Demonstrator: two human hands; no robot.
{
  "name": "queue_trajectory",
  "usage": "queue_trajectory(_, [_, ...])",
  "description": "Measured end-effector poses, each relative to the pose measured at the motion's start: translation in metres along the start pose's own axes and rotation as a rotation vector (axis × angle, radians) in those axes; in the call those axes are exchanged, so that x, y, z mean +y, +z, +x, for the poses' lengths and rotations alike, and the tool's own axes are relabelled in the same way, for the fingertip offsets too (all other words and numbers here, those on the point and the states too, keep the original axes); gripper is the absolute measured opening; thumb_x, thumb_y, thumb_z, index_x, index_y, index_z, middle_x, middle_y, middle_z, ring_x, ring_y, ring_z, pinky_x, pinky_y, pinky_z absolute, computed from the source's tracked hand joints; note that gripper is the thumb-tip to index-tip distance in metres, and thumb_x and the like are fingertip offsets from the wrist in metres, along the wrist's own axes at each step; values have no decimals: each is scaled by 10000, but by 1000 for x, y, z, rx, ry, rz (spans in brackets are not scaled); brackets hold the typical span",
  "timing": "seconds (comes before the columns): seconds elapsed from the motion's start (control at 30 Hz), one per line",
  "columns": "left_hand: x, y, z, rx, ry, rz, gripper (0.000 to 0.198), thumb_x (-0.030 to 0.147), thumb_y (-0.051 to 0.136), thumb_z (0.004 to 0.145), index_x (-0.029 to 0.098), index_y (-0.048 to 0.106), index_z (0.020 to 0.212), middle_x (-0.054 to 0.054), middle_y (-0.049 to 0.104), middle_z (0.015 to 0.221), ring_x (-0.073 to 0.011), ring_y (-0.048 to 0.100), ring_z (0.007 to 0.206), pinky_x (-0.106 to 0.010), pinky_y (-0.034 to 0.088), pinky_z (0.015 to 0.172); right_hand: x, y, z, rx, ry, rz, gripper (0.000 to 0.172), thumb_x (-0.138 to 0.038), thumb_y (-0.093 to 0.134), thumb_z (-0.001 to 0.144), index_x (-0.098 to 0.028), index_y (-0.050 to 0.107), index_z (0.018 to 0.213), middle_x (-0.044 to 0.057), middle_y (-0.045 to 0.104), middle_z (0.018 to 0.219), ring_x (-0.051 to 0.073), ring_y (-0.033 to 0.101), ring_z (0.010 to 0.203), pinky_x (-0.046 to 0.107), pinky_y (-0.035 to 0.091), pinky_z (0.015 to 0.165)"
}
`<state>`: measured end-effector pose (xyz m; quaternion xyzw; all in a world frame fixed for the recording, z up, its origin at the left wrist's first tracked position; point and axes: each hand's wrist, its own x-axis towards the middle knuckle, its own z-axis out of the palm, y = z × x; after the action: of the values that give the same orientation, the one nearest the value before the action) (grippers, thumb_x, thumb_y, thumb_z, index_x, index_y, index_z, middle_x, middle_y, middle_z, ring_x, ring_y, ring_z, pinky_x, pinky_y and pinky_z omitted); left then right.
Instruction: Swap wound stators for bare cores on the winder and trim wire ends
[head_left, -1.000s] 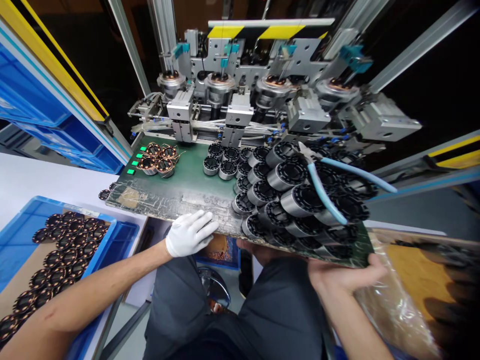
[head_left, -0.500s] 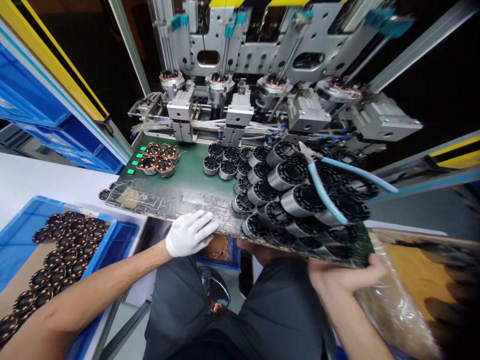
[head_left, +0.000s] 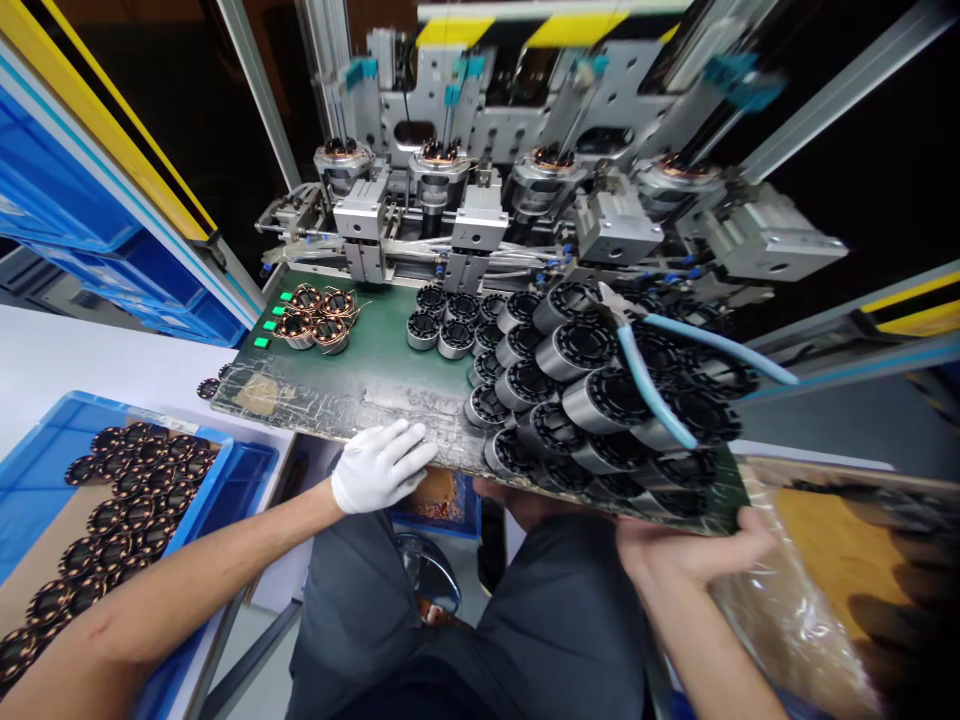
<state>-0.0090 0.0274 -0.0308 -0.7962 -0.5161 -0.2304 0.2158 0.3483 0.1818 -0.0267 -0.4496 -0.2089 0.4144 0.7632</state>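
My left hand [head_left: 384, 466], in a white glove, lies on the front edge of the green work board [head_left: 390, 375] with its fingers stretched out and nothing in them. Bare, my right hand [head_left: 682, 548] is against the underside of the board's right front corner, thumb out to the side; its other fingers are hidden. Near it, bare stator cores [head_left: 585, 345] with black slotted ends stand stacked on the board. Wire cutters [head_left: 646, 378] with light blue handles lie open across the stack. Several copper-wound stators [head_left: 331, 335] sit at the board's left end.
Behind the board stands a winding machine [head_left: 476, 228] with several stations holding stators. Blue tray [head_left: 71, 405] at left carries rows of wound stators [head_left: 139, 495]. A box with clear plastic [head_left: 795, 600] is at right. Green buttons [head_left: 262, 343] line the board's left edge.
The machine's upper plate with its rods and teal fittings has shifted, and more of a yellow-and-black striped bar shows at the top. Both hands and the stators on the board stay put.
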Motion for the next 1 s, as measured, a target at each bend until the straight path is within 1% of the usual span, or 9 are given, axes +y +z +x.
queue_trajectory(0.1, [0,0,0,2,-2,2,334,386,726,1076,278,807,1382,-71,822,1375,-278,754,1278,-385,597,985,0,0,0,-8,16,9,525,-651,457,824,-239,751,963,60,779,1121,331,716,1195,485,684,829])
queue_trajectory(0.2, [0,0,0,1,-2,4,334,391,723,1079,281,808,1383,-67,823,1373,-274,757,1275,-383,600,985,0,-1,0,-10,3,40,503,-628,475,818,-235,751,967,55,777,1189,323,711,1209,465,682,833])
queue_trajectory(0.27, [0,0,0,1,-1,6,332,393,718,1083,281,807,1383,-71,823,1373,-276,758,1275,-385,599,988,1,-1,0,6,5,56,494,-626,501,805,-231,750,970,60,775,1206,332,715,1197,480,683,830])
queue_trajectory(0.37, [0,0,1,4,1,2,322,385,700,1093,273,807,1376,-74,827,1359,-282,759,1274,-388,596,988,1,-2,0,34,35,67,502,-637,509,797,-237,747,983,63,772,1190,350,725,1168,518,685,814])
queue_trajectory(0.5, [0,0,1,18,-1,-5,332,381,694,1094,271,797,1390,-69,829,1350,-281,757,1268,-391,591,973,-2,0,-1,33,75,55,495,-634,508,791,-262,748,1012,39,775,1181,346,733,1152,526,686,792])
queue_trajectory(0.73, [-1,2,-1,17,1,-7,346,387,689,1098,270,788,1409,-69,826,1357,-285,754,1270,-401,587,968,-4,-1,0,-23,54,7,538,-636,458,799,-256,770,1019,36,784,1170,331,742,1135,501,682,779])
queue_trajectory(0.87, [-1,1,0,18,2,-12,336,381,672,1107,265,790,1399,-68,828,1354,-283,756,1267,-398,587,958,-2,-4,1,-17,53,6,529,-639,464,826,-251,775,1005,37,784,1155,336,735,1128,505,677,772])
queue_trajectory(1.0, [0,1,0,17,-1,-8,329,383,685,1100,269,795,1388,-64,825,1358,-279,753,1273,-397,593,967,1,-6,3,2,50,42,509,-639,505,799,-247,765,993,37,776,1165,323,727,1119,473,666,773])
